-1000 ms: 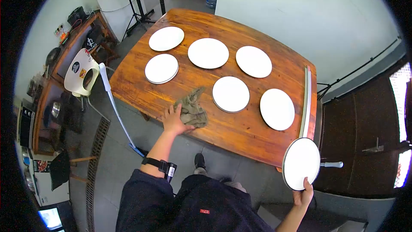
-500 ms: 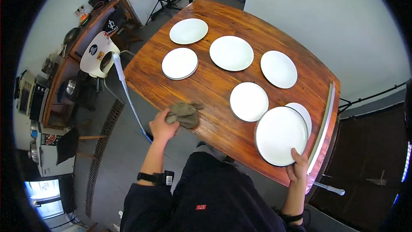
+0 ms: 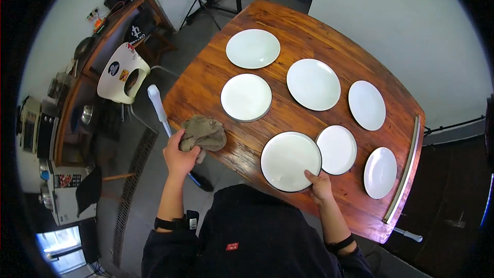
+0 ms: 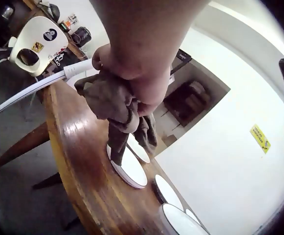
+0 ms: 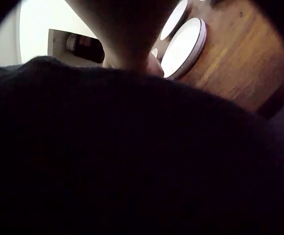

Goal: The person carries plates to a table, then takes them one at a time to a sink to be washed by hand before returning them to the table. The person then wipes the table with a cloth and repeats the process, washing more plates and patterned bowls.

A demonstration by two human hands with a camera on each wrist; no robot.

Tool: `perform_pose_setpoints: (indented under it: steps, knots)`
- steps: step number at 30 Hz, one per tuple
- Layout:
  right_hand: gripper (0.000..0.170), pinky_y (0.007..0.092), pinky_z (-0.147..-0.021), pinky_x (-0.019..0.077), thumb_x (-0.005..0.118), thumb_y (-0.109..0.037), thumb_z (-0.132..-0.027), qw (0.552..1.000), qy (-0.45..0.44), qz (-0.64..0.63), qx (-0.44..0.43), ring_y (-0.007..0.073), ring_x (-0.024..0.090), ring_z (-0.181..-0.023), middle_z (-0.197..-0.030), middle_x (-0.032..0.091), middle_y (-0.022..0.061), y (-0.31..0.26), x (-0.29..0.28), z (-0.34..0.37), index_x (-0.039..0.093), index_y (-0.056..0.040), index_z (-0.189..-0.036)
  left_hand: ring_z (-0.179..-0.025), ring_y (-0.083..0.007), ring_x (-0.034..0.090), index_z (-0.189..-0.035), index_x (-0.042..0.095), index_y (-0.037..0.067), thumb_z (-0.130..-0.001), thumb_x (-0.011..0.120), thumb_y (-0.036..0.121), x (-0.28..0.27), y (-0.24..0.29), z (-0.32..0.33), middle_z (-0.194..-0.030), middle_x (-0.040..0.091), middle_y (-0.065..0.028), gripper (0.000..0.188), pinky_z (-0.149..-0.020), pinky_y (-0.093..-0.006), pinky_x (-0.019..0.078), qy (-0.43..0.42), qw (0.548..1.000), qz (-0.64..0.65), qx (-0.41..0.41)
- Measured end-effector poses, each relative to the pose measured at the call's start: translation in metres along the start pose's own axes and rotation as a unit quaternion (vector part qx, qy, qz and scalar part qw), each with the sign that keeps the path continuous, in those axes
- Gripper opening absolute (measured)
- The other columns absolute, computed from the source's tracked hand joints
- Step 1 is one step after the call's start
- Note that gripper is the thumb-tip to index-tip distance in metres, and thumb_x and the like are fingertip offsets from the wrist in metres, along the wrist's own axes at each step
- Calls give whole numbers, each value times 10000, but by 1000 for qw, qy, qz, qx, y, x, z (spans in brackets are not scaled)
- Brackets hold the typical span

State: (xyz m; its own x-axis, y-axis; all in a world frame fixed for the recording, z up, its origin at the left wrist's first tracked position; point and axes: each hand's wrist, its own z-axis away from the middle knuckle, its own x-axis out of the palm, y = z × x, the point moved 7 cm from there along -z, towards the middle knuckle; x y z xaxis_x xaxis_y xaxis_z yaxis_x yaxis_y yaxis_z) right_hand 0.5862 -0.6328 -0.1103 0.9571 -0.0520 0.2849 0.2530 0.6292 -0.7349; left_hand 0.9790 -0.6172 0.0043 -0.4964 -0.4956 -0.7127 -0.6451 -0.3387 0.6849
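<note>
Head view: from above, facing forward and down; we take in nearly the whole table [image 3: 288, 119]. Left wrist: close at the left hand [image 4: 137, 76], facing across the table; we find the white chair [image 3: 116, 83] in both. Right wrist: mostly blocked by near dark clothing [image 5: 132, 156], plates [image 5: 183, 46] beyond.

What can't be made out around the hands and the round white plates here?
- Head view: the fingers of the right hand beneath the round white dark-rimmed plate, hidden by that plate.
- Left wrist view: part of another round white plate, behind the crumpled grey-brown fabric cloth in the left hand.
- Right wrist view: most of the scene, blocked by dark fabric.
</note>
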Motion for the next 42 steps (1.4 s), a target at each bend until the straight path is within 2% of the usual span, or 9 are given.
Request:
perform_pose_setpoints:
  steps: [3,17,20,26,33,35,38,41,42]
  knots:
    - [189,277,-624,499,523,-44,-811,998,33,-54,-1,179,595,-734,-916,595,116,11,18,-15,536,33,-983,-890,-279,570,-1006,553,22,-527,672,157,2,-1,-24,-966,577,-140,511,-793,-327,444,-5,997,-43,60]
    - [226,327,-733,479,504,-15,-812,995,61,-82,7,213,570,-869,-984,574,141,38,29,-34,510,46,-1030,-856,-292,572,-969,548,0,-525,664,127,1,-12,-62,-936,574,-149,476,-760,-335,452,-49,994,17,101]
    - [227,299,-511,538,500,-90,-829,995,69,-64,-23,212,609,-686,-885,587,140,41,26,-39,491,38,-1017,-851,-291,573,-964,545,-2,-525,663,123,-1,-15,-63,-927,574,-148,471,-757,-335,453,-41,993,37,104]
    - [238,276,-431,504,509,-130,-832,994,108,-16,-21,204,593,-607,-845,589,137,44,23,-44,500,45,-992,-850,-289,573,-969,541,8,-529,660,124,-3,-19,-64,-921,574,-142,470,-755,-335,454,-34,994,42,94]
    - [324,269,-352,426,545,-257,-820,956,138,257,39,179,552,-440,-584,565,114,27,26,-35,551,66,-847,-846,-289,569,-973,529,16,-544,651,104,-2,-13,-71,-920,569,-131,455,-749,-336,451,-4,990,86,108]
    - [353,275,-357,423,549,-280,-818,927,159,339,37,173,550,-426,-529,551,111,22,25,-34,571,69,-773,-905,-233,537,-1032,498,2,-578,654,78,2,-9,-76,-978,542,-123,486,-785,-312,426,-19,987,109,113]
    - [418,298,-392,441,548,-322,-811,870,186,453,-52,180,549,-413,-516,552,126,32,7,-49,580,78,-696,-942,-205,513,-1062,479,-8,-599,652,55,6,1,-83,-1015,517,-120,499,-810,-295,407,-27,983,124,134]
    - [561,417,-693,433,505,-481,-773,834,201,514,-4,384,564,-724,-732,574,253,39,-2,-50,597,70,-730,-897,-254,531,-1004,506,6,-571,649,75,6,20,-83,-959,536,-132,461,-791,-318,417,-6,978,145,150]
    - [569,421,-697,432,498,-492,-772,827,200,526,-8,382,561,-739,-747,575,253,33,4,-48,600,66,-729,-873,-279,542,-975,520,14,-557,648,87,7,28,-83,-929,548,-139,444,-781,-331,424,2,976,155,156]
